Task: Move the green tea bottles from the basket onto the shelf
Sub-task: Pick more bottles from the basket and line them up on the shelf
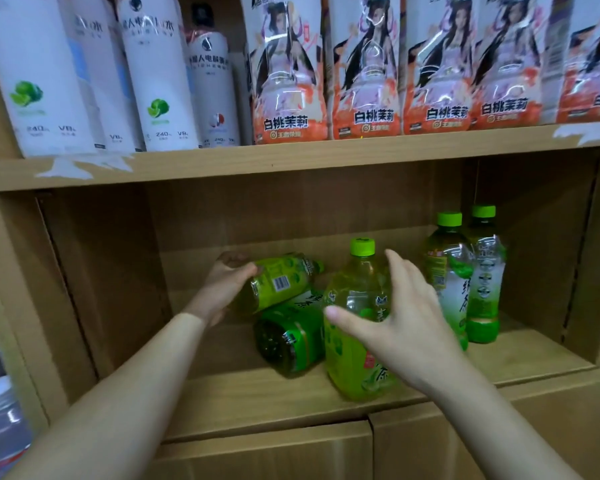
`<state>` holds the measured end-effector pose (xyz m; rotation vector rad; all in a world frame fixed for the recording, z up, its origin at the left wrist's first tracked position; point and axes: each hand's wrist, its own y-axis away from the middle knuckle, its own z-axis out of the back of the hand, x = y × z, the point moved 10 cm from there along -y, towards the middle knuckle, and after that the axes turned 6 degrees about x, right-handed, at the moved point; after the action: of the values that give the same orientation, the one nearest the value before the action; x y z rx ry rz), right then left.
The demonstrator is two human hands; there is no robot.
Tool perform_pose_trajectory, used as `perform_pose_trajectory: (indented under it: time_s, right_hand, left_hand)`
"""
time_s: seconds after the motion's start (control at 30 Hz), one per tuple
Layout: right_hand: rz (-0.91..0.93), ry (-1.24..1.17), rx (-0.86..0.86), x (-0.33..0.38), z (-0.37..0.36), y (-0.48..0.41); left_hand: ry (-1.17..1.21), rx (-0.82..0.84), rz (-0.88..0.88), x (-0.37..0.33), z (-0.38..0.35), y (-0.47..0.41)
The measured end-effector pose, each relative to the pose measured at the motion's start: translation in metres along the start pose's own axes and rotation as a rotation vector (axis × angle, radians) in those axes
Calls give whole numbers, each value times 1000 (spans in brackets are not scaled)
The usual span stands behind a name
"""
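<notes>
Left hand curled round sideways green tea bottle over lying bottle; right hand, fingers spread, at upright bottle on shelf.

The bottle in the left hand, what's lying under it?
Another green tea bottle lies on its side on the shelf, base toward the camera. Its cap end is hidden by the held bottle.

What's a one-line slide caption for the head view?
Left hand grips a sideways green tea bottle at the shelf; open right hand hovers by an upright bottle.
</notes>
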<state>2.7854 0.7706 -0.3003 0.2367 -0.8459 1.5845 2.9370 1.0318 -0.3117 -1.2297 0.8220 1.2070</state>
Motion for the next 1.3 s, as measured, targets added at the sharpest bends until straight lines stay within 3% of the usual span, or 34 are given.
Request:
perform_pose_trajectory:
  time_s: [0.13, 0.27, 0.37, 0.43, 0.5, 0.57, 0.7, 0.83, 1.03, 1.13, 1.3]
  right_hand:
    - [20, 158, -99, 6, -11, -6]
    - [62, 16, -33, -8, -3, -11]
    - [60, -156, 77, -16, 0, -12]
    - [47, -206, 126, -20, -1, -10]
    - [43, -220, 141, -20, -1, -8]
    - [49, -232, 143, -19, -3, -6]
    - [73, -237, 106, -17, -2, -4]
    - [71, -283, 100, -20, 0, -6]
    - [64, -329, 101, -24, 2, -4]
    - [67, -273, 18, -25, 3, 0]
    - [5, -103, -77, -24, -1, 19]
  left_hand:
    - [162, 71, 24, 20, 1, -5]
    - [204, 229, 102, 34, 2, -7]
    - [-214, 374, 92, 29, -12, 0]
    - [-381, 362, 86, 20, -20, 3]
    - [-466, 314, -15, 1, -34, 6]
    - [-698, 300, -162, -17, -58, 14]
    - [-1174, 486, -129, -1, -119, 46]
    - [-1174, 380, -5, -2, -116, 52]
    - [-1237, 527, 103, -12, -92, 86]
    - [-1255, 531, 173, -2, -66, 105]
    - [-1033, 339, 189, 2, -42, 128]
